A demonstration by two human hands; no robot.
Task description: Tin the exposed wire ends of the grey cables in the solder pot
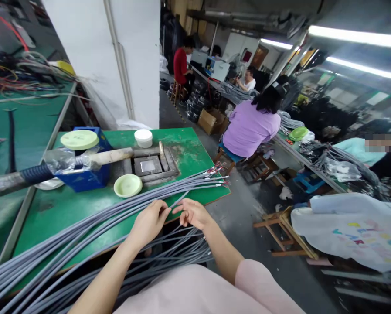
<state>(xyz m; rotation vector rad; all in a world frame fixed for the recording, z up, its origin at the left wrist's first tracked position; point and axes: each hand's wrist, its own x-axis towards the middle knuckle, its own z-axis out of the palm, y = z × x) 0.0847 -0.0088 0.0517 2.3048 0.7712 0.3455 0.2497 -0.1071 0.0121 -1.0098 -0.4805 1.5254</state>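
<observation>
My left hand [152, 221] is closed in a pinch on a grey cable [179, 200] near the front edge of the green table. The cable's end points up and right, beyond my fingertips. Just right of it, my right hand [195, 213] has its fingers loosely bent and apart, the fingertips close to the cable; whether they touch it I cannot tell. Behind both hands lies a bundle of grey cables [117, 205] across the table, their stripped ends with thin coloured wires [218, 170] at the right edge. More grey cables [182, 244] hang below the table edge.
On the green table [188, 148] are a small metal-framed pot [147, 165], a blue box [84, 176] with a pale green lid [79, 139], a pale green dish [127, 185] and a white tub [143, 138]. A white pillar [136, 65] stands behind. Several people sit at benches, one in purple [250, 126].
</observation>
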